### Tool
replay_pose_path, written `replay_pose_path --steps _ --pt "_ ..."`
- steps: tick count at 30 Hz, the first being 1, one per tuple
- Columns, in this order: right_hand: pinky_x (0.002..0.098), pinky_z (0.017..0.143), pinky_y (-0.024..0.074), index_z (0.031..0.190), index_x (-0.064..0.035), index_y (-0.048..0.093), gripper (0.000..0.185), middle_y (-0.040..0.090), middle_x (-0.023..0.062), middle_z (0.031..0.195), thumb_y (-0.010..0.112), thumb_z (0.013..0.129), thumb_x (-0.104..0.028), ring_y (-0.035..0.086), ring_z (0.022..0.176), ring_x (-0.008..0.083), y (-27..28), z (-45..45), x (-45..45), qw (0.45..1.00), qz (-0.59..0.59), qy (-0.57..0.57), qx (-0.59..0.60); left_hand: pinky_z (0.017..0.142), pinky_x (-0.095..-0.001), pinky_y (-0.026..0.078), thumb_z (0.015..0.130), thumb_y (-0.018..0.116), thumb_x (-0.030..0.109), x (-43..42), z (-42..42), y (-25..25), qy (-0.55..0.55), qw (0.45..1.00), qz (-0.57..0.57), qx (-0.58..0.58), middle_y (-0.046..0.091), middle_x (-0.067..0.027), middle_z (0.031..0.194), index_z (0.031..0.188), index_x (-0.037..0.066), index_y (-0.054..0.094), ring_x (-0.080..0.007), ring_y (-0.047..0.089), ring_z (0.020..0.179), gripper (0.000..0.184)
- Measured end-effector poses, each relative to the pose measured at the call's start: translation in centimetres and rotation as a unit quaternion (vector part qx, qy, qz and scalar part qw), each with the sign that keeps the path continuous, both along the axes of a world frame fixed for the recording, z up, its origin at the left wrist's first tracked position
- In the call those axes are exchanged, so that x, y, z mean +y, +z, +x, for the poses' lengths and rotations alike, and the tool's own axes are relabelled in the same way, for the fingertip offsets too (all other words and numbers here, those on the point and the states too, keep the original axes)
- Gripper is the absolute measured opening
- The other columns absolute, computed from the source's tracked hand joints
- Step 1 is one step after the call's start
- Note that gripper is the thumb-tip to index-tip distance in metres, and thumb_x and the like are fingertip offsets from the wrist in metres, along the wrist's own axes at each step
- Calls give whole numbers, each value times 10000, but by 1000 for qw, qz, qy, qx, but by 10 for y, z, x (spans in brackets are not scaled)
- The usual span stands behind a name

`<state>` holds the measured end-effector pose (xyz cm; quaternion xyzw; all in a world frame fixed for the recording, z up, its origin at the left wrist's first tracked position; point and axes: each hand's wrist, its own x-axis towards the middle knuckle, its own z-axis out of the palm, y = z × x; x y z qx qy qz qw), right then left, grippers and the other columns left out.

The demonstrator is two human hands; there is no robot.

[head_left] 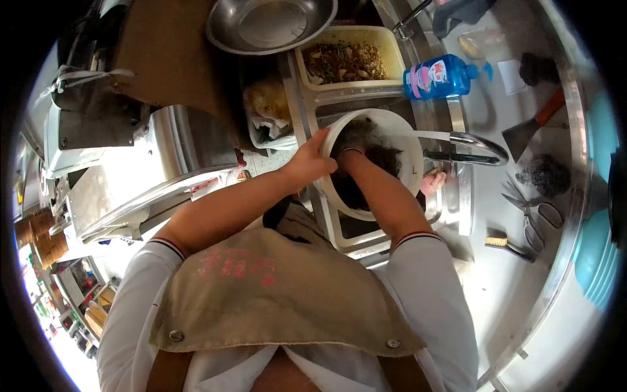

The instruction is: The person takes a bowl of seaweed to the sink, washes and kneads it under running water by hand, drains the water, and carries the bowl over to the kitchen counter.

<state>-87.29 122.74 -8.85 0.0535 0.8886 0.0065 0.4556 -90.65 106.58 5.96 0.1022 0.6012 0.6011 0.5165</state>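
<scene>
A white round bucket (411, 179) stands tilted in the sink area in front of me. My left hand (312, 157) grips its near left rim, with the fingers wrapped over the edge. Inside the bucket lies a dark, stringy wet mass (385, 159) whose kind I cannot make out. My right hand (351, 142) reaches down into it, and its fingers are hidden there. From the curved metal faucet (486, 149) on the right, a stream of water (431, 135) runs into the bucket.
Beyond the bucket are a cream basin (397, 62) of brown scraps, a metal bowl (271, 23) and a blue soap bottle (439, 77). Scissors (530, 215), a brush (506, 245), a scraper (529, 130) and a steel-wool pad (545, 175) lie on the right counter.
</scene>
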Motion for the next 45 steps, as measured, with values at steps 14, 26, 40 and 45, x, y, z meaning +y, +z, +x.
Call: replay_pose_path --steps 14,26,40,45 --pt "493 970 304 1202 -144 504 640 470 187 1225 602 685 -508 377 1175 376 189 79 38 995 -91 -43 -12 832 -324 423 673 581 20 2 1 7 10 1000 -16 -19 495 -143 1120 1345 50 245 -250 511 980 752" --pt "526 998 254 1279 -132 418 571 346 172 1333 509 814 -450 337 1211 356 63 41 2 988 18 20 -154 883 -326 384 666 544 -1 -5 7 -4 18 999 19 -27 428 -141 1183 1336 65 263 -236 451 1045 730" --pt "362 867 434 1114 -36 531 560 549 175 1126 641 697 -393 548 1006 301 176 70 10 942 -275 -170 97 771 -331 441 698 559 48 -2 11 -5 26 1000 5 -15 453 -135 1081 1359 133 198 -245 473 962 757" --pt "372 911 399 1250 -78 433 703 480 186 1221 614 715 -498 493 1089 318 181 67 53 932 -210 -262 137 869 -326 398 661 587 21 -1 9 10 24 999 -8 -38 444 -143 1177 1364 61 196 -249 465 1046 807"
